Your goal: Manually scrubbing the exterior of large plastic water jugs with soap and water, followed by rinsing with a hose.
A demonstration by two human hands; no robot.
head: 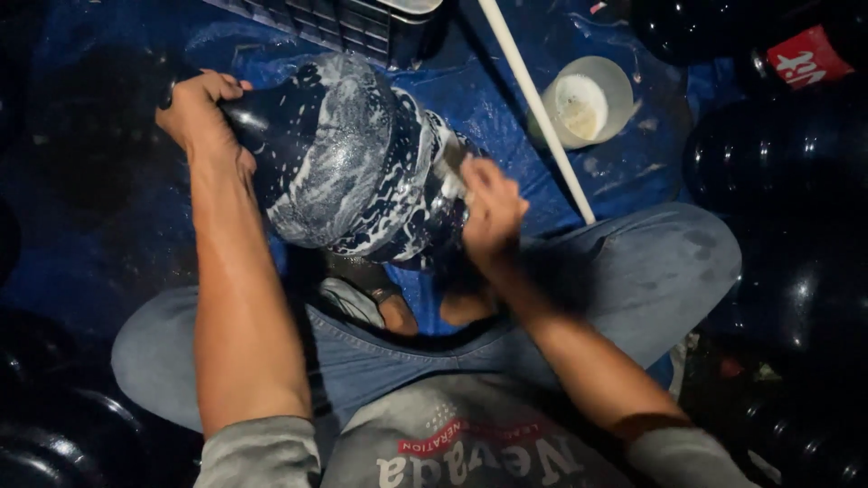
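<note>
While you sit cross-legged on the blue tarp (117,244), your left hand (201,113) grips the far end of a big dark glossy vessel (353,154), fingers (221,86) clenched over its edge. It lies tilted on its side above your lap, streaked with white foam, so its inside is not visible. Your right hand (488,212) is blurred at the vessel's near end, fingers closed around something small and pale; can't tell what it is. Just beyond, a pale round bowl (588,104) stands on the tarp with whitish paste or liquid inside. A white rod (538,113) runs diagonally beside the bowl, cut off at the top. A dark slatted crate (334,27) is cropped at the top edge, contents unseen. More dark rounded vessels (778,163) crowd the right and lower left, mostly lost in shadow.
</note>
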